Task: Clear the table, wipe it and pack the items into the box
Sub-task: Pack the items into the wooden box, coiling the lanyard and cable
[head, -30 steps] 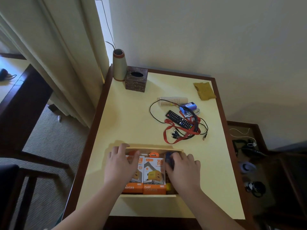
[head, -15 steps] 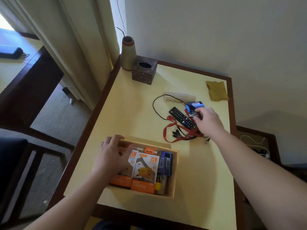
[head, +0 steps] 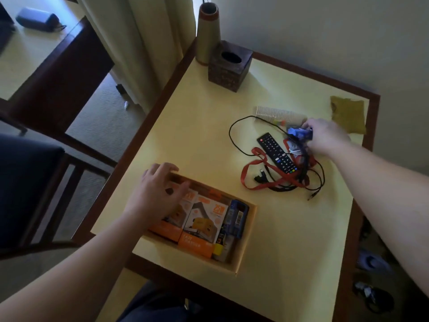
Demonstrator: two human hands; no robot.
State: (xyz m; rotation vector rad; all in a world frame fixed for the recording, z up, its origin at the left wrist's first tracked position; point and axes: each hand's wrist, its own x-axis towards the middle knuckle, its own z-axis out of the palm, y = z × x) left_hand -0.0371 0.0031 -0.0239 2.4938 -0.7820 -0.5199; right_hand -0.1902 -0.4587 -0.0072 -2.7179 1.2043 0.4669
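Note:
An open cardboard box point(head: 248, 235) sits near the front of the yellow table point(head: 204, 126); it holds two orange charger packs point(head: 202, 226) and a blue pack point(head: 236, 219). My left hand point(head: 155, 194) rests flat on the box's left side, fingers relaxed. Further back on the right, my right hand point(head: 325, 135) grips a small blue packet point(head: 299, 133) above a pile of things. The pile holds a black remote point(head: 276, 153), a red lanyard point(head: 257, 175), black cables point(head: 234, 140) and a stack of paper cups point(head: 276, 113). A mustard cloth point(head: 348, 113) lies at the back right.
A tan vase point(head: 207, 31) and a dark wooden tissue box point(head: 229, 63) stand at the table's back left corner. A dark chair point(head: 30, 182) is to the left. Curtains hang behind it. Cables and small items lie on the floor at the right point(head: 371, 293).
My right hand left the box, reached back to the pile and took hold of the blue packet. My left hand stayed on the box. The view shifted closer to the table.

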